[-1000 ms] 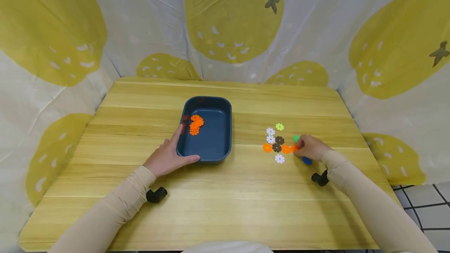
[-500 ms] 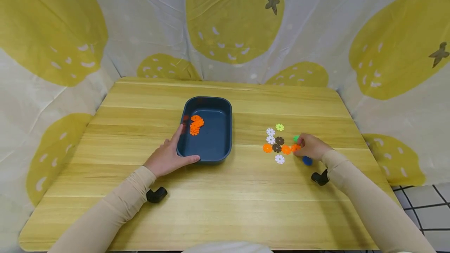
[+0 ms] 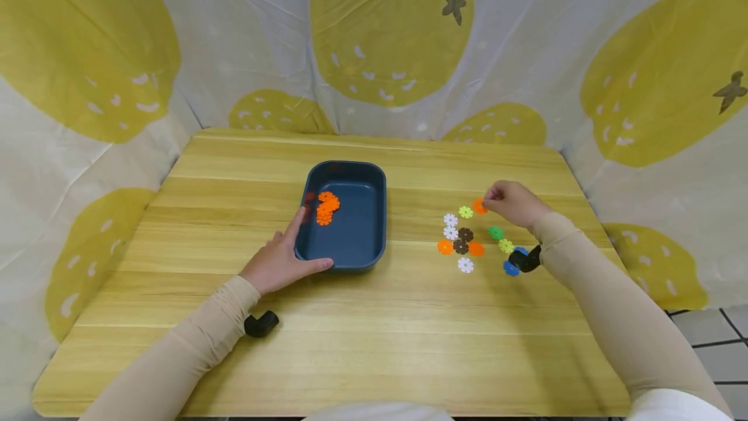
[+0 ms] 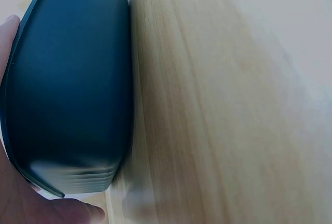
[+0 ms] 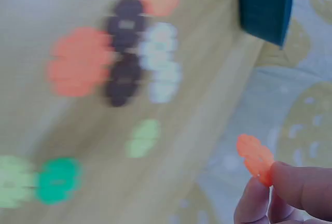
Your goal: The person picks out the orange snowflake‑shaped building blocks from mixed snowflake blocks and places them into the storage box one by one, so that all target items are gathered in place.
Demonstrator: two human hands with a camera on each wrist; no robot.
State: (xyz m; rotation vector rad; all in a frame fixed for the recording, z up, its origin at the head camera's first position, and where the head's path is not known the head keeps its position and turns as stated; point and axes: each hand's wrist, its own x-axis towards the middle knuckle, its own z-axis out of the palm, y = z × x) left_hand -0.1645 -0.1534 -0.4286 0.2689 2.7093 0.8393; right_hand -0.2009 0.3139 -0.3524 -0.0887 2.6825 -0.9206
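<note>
My right hand (image 3: 517,204) pinches an orange snowflake disc (image 3: 479,206) between thumb and fingertips, raised above the table. The right wrist view shows the same orange disc (image 5: 254,154) standing out from the fingertips. My left hand (image 3: 284,264) lies against the near left corner of a dark blue plastic bin (image 3: 383,219), fingers spread and fairly straight, thumb along the near rim. Inside the bin, at its left, is a small heap of orange discs (image 3: 324,208). Loose discs lie right of the bin, among them a green disc (image 3: 495,232) and a brown disc (image 3: 461,247).
White discs (image 3: 465,265), two orange ones, yellow-green ones and blue discs (image 3: 511,268) lie flat on the wooden table (image 3: 374,349). Part of the blue group is hidden behind a black piece (image 3: 526,260) at the right wrist. A lemon-print cloth (image 3: 386,38) hangs behind the table.
My right hand has lifted the orange disc and moved it away from me and slightly left. A yellow-green disc and another blue one have come into view. My left hand stays at the bin.
</note>
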